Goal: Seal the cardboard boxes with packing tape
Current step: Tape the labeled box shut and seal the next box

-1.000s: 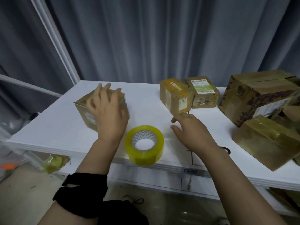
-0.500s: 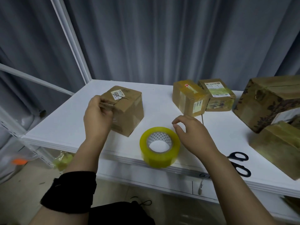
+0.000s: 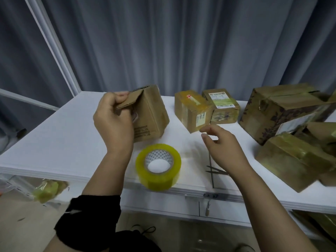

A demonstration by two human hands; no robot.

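grey curtains (image 3: 181, 42) back a white desk (image 3: 54, 139); left hand (image 3: 112, 122) fingers grip a small cardboard box (image 3: 151, 113) flap, tilted on the desk; right hand (image 3: 223, 148) fingers relaxed, holding nothing, beside the yellow tape roll (image 3: 158, 166).

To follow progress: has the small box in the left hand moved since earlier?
Yes. The small box has moved right, now behind the tape roll, tipped up by the left hand.

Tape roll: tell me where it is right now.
Head view: the tape roll lies flat at the white table's front edge, centre-left, just in front of the box the left hand grips.
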